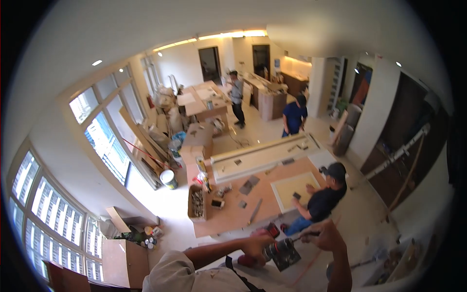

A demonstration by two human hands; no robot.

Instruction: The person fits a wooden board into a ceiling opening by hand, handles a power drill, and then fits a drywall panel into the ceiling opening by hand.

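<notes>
A power drill point(277, 249) with a dark chuck and some red on its body points to the right in front of me. My left hand point(258, 246) is closed around its rear part. Close to the tip of the drill's thin bit point(297, 239), my right hand point(322, 235) is closed in a pinch. What the right fingers hold is too small to make out. Below the chuck shows a dark, flat square piece point(288, 260); I cannot tell whether it is attached to anything.
Ahead stands a wooden worktable point(228, 221) with a box of small parts point(197, 202), a hand tool point(255, 211) and a framed panel point(294, 190). A person in a dark shirt point(325, 197) works at its right side. Two more people are farther back. A white bucket point(168, 179) stands left.
</notes>
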